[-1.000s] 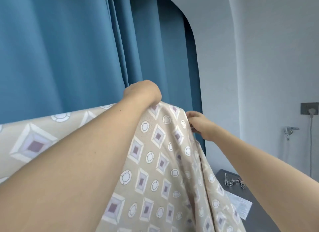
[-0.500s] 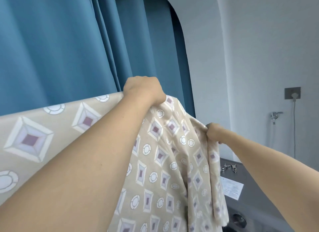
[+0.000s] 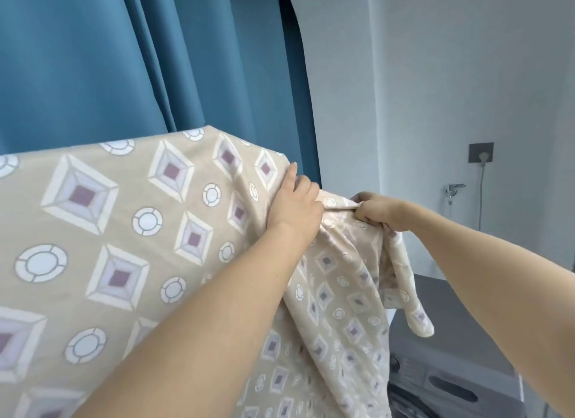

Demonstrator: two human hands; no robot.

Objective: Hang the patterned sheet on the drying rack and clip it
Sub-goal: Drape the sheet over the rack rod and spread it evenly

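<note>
Up high, patterned sheet (image 3: 102, 231) draped lengthwise left-right, both hands gripping its right end

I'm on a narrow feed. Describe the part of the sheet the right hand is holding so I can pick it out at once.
Start at the blue curtain filling the upper left; the beige patterned sheet drapes below it. Follow its top edge right, past the left hand, to the right hand. The bunched end it grips shows the paler, washed-out side, unlike the boldly printed flat spread.
</note>
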